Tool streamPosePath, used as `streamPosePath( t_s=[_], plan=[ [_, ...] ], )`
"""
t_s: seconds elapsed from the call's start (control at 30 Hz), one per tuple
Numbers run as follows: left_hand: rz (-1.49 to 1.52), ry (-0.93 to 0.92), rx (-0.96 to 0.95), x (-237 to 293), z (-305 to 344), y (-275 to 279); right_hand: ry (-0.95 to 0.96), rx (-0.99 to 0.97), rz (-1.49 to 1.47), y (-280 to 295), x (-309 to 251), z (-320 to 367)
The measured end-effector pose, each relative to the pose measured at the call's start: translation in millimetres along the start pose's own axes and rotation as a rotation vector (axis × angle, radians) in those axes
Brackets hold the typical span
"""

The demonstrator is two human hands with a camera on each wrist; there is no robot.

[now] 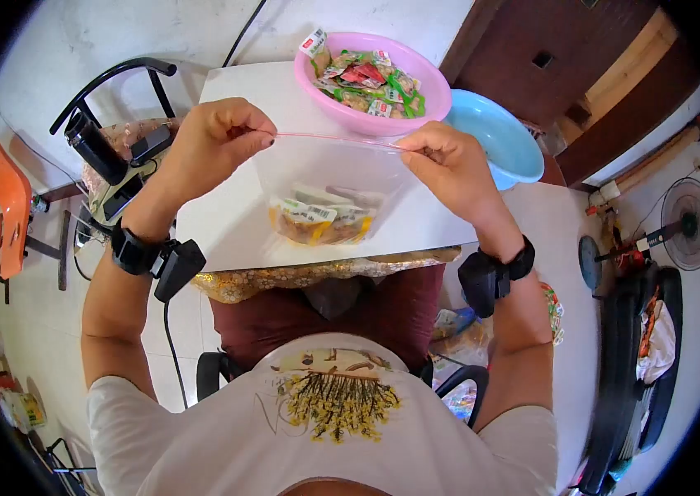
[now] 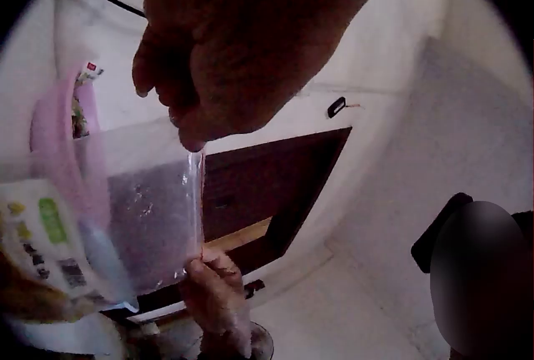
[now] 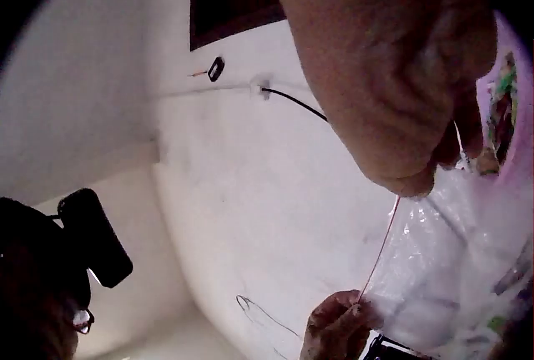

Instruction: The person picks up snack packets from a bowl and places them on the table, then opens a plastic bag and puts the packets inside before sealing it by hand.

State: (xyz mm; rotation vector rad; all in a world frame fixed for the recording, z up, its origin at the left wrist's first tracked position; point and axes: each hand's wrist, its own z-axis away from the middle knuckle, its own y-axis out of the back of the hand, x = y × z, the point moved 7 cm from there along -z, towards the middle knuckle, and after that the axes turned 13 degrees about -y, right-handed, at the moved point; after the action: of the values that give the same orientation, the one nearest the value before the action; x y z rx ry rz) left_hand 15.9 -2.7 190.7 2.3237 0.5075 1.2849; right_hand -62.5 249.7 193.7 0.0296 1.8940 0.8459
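Note:
A clear zip bag [image 1: 329, 169] with a red-pink strip along its top edge hangs between the two hands. Small printed packets [image 1: 309, 217] lie at its bottom. The left hand [image 1: 216, 142] pinches the top left corner between thumb and finger; the right hand [image 1: 447, 165] pinches the top right corner. In the left wrist view the bag [image 2: 150, 210] stretches from the left hand [image 2: 225, 60] down to the right hand [image 2: 215, 293]. In the right wrist view the right hand [image 3: 400, 93] is near the camera and the left hand [image 3: 335, 327] is at the strip's far end.
A pink basin [image 1: 433, 95] full of small packets stands at the back of the white table [image 1: 226, 211], beside a blue basin [image 1: 503, 136]. To the left, a chair [image 1: 131, 132] holds a black bottle [image 1: 95, 147] and dark devices. A fan [image 1: 687, 219] stands far right.

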Motion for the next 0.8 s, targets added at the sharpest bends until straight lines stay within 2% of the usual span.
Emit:
streamPosePath(
  t_s=[0.03, 0.13, 0.2, 0.3, 0.43, 0.53, 0.63, 0.73, 0.8],
  plan=[
    [0.050, 0.047, -0.011, -3, 2, -1, -0.033, -0.019, -0.052, -2, 5, 1],
    [0.336, -0.087, -0.016, -6, 6, -8, -0.099, -0.068, -0.252, -11, 16, 5],
    [0.440, -0.042, 0.028, -15, 10, -12, -0.109, -0.082, -0.449, -22, 21, 7],
    [0.625, 0.082, 0.073, -30, 14, -16, -0.250, -0.156, -0.964, -45, 38, 7],
    [0.778, 0.216, 0.163, -47, 16, -19, -0.289, -0.213, -1.169, -56, 38, 9],
    [0.497, 0.180, 0.163, -49, 9, -13, -0.292, -0.219, -1.174, -59, 41, 8],
    [-0.158, -0.165, 0.242, -6, -2, -3, -0.334, -0.165, -1.154, -61, 36, 10],
    [-0.291, -0.317, 0.215, 43, -17, -21, -0.352, -0.131, -1.144, -61, 26, 12],
    [-0.332, -0.402, 0.119, 57, -31, -41, -0.344, -0.132, -1.144, -61, 24, 12]
  ],
)
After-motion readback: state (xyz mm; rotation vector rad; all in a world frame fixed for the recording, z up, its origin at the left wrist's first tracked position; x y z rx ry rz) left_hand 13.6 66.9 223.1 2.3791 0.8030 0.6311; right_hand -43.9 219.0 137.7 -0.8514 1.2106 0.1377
